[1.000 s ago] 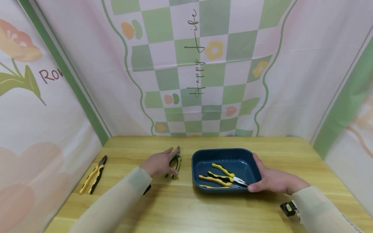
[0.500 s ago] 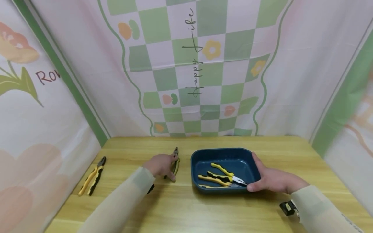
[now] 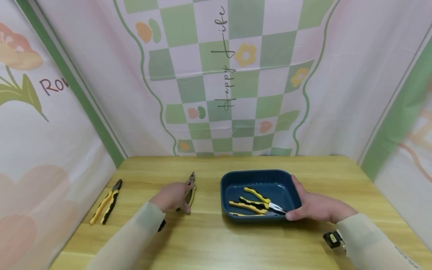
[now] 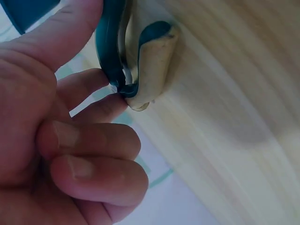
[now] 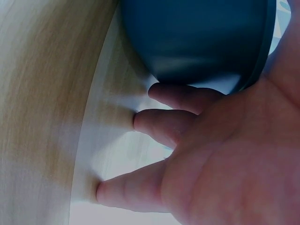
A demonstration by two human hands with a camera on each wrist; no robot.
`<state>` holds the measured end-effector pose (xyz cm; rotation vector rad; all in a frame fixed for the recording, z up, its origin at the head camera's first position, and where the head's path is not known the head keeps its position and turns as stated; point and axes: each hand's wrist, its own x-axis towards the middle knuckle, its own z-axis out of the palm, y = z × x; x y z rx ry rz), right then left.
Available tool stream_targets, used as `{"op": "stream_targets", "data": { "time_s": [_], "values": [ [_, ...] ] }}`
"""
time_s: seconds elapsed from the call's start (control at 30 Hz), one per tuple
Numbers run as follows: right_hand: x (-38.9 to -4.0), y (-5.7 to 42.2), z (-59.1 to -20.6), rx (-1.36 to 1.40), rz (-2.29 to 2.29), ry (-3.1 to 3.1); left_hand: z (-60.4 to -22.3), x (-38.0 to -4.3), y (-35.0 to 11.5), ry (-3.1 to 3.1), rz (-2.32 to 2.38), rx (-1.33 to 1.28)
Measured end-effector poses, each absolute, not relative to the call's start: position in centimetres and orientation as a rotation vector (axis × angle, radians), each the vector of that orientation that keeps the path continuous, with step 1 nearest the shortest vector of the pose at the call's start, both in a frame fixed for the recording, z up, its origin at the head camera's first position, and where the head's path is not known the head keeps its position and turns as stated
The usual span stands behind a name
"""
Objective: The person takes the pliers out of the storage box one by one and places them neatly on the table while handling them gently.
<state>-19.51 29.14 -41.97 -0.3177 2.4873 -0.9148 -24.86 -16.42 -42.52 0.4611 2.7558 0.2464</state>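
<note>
Blue tray, head view: the blue tray (image 3: 253, 219) sits on the wood-grain tabletop (image 3: 209, 243) and holds long-nose pliers (image 3: 269, 203) with silver jaws, plus a second pair of pliers (image 3: 248, 207) crowded against its near wall.
Held pliers, head view: the held pliers (image 3: 193, 194) are left of the tray, metal end facing away from the person; whether they touch the tabletop I cannot tell.
Left hand, head view: left of the tray, the left hand (image 3: 172, 197) grips those pliers between thumb and fingers.
Right hand, head view: at the tray's right end, the right hand (image 3: 315, 206) lies with thumb and forefinger spread against the rim.
Far pliers, head view: the yellow-and-black pliers (image 3: 115, 189) lie well left of the tray.
Handles, left wrist view: thumb and two fingers pinch one handle — the other two fingers are curled in.
Tray wall, right wrist view: three straight fingers reach beside it — uncurled, over the tabletop.
</note>
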Motion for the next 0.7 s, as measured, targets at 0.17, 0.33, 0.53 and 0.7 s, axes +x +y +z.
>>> {"op": "stream_targets", "data": {
  "time_s": [0.17,0.33,0.53,0.7],
  "values": [
    [-19.5,29.1,-41.9,-0.341,-0.923,2.486,-42.6,-24.4,-18.2,2.772,0.257,0.39],
    [-19.5,29.1,-41.9,-0.341,-0.946,2.469,-42.4,-23.9,-19.9,2.816,0.16,0.332],
    [-19.6,29.3,-41.9,-0.372,-0.958,2.475,-42.2,-23.3,-22.0,2.84,-0.056,0.294],
    [-19.7,29.2,-41.9,-0.392,-0.964,2.471,-42.2,-22.8,-23.8,2.852,-0.132,0.27]
  ]
}}
